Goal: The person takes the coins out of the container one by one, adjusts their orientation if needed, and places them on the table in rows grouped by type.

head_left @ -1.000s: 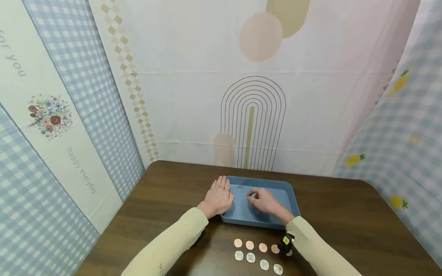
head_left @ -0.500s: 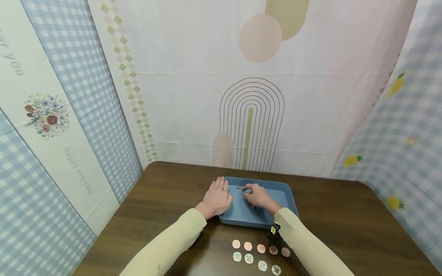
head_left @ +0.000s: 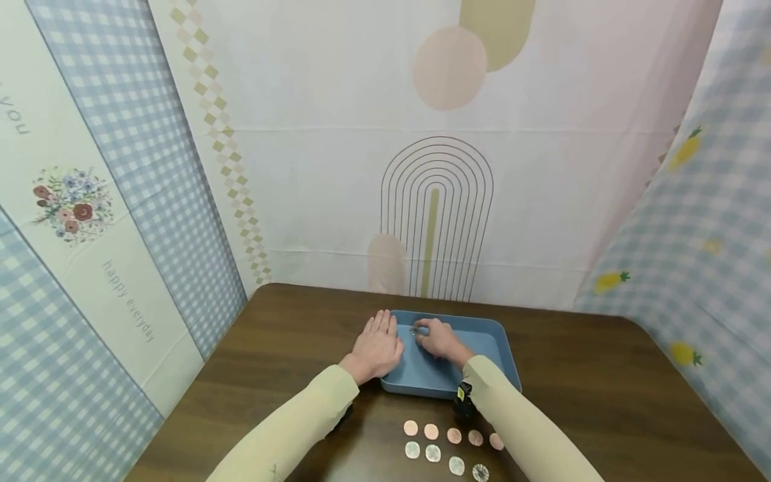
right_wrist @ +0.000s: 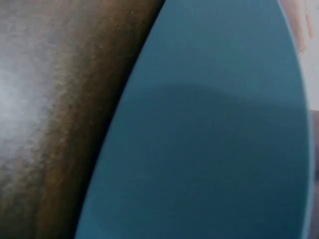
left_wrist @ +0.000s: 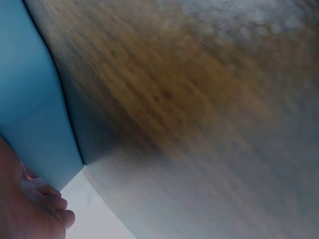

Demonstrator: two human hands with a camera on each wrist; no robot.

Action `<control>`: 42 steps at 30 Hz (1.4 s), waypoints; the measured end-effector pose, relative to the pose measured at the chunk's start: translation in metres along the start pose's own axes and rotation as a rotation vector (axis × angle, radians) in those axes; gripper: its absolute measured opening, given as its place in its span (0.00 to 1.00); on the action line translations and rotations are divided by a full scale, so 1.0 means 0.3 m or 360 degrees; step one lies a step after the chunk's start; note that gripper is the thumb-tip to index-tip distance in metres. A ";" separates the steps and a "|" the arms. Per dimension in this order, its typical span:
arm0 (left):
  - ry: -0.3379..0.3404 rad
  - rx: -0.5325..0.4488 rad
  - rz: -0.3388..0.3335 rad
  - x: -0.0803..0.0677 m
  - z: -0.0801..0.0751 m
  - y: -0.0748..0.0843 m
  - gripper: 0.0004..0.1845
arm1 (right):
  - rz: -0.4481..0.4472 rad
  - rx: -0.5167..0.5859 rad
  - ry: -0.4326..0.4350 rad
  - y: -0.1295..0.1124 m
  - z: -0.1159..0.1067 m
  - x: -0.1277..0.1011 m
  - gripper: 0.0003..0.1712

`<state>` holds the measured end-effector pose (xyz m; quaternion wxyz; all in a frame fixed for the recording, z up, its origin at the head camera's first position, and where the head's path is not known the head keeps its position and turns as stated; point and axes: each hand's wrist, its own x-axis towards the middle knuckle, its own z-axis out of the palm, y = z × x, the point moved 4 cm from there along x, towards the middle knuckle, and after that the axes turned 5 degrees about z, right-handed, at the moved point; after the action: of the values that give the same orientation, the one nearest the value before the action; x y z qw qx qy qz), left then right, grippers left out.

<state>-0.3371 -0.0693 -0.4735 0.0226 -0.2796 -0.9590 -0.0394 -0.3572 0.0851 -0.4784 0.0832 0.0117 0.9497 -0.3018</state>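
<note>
My left hand (head_left: 376,347) lies along the left rim of a blue tray (head_left: 421,389), fingers straight and together. Over the tray's left half, my right hand (head_left: 438,338) reaches with bent index finger and thumb spread apart. Its fingertips are right at a small silver coin (head_left: 413,331) near the tray's back left corner, partly covered by them. In the left wrist view, curled-looking fingertips of the left hand (left_wrist: 42,209) show beside the tray wall (left_wrist: 37,99). The right wrist view shows the outer tray wall (right_wrist: 199,139); the right hand's fingertips are hidden there.
In front of the tray, a row of copper-coloured coins (head_left: 431,432) lies on the brown wooden table (head_left: 301,335). A second row, of silver coins (head_left: 433,453), lies nearer. The right forearm passes close by the row ends. A patterned cloth (head_left: 325,201) hangs behind.
My right hand has moved left across the tray to the silver coin. The left hand stays on the rim. The copper coin at the row's right end has come into view from behind the right wrist.
</note>
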 end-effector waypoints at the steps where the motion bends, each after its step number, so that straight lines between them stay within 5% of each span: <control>1: -0.0001 0.0006 0.0000 0.002 0.000 0.001 0.32 | 0.0005 -0.0014 0.0004 0.000 0.000 0.003 0.22; 12: 0.0006 0.0015 -0.0021 0.017 -0.003 0.003 0.32 | 0.0036 -0.0115 -0.0073 -0.001 0.003 0.038 0.24; 26: 0.0021 0.0036 -0.0023 0.009 0.003 0.009 0.32 | -0.0009 -0.0139 -0.0071 -0.009 0.007 0.029 0.08; 42: 0.0045 0.0065 -0.0014 0.014 -0.001 0.006 0.32 | -0.0007 -0.0166 -0.0019 -0.015 -0.012 0.025 0.05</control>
<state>-0.3396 -0.0654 -0.4728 0.0416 -0.2741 -0.9605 -0.0237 -0.3655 0.0832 -0.4741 0.0886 0.0036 0.9636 -0.2521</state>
